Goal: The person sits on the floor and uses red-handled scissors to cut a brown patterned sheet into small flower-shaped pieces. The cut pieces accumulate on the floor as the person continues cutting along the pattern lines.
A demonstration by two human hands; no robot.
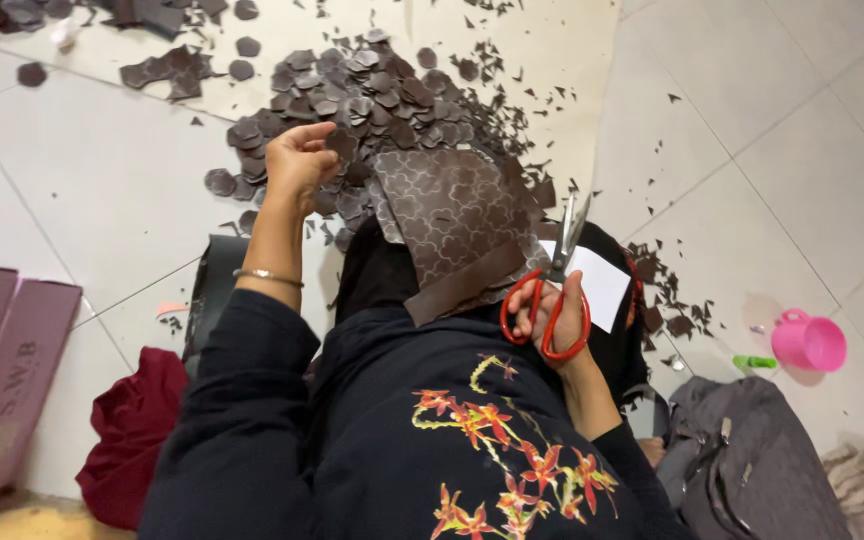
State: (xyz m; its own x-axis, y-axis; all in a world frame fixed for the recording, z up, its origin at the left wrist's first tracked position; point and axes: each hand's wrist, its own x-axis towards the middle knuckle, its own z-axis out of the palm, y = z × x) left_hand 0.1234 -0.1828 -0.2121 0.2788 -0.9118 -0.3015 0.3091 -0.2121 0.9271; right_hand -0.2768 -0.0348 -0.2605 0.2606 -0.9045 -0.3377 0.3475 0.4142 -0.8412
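Cutting paused between pieces: right hand had its fingers closed through the red scissors, blades up, patterned brown sheet lay across the lap, and left hand, fingers pinched on a cut-out piece, hung over the floor pile, so release there seemingly preceded regripping the sheet.

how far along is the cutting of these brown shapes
Done: a large pile of cut pieces lies on the floor, with trimmings scattered around it. In hand: the left hand holds one cut piece at the pile, and the right hand grips the red scissors. Left: the patterned brown sheet on the lap is mostly uncut, and more dark sheets lie further off.
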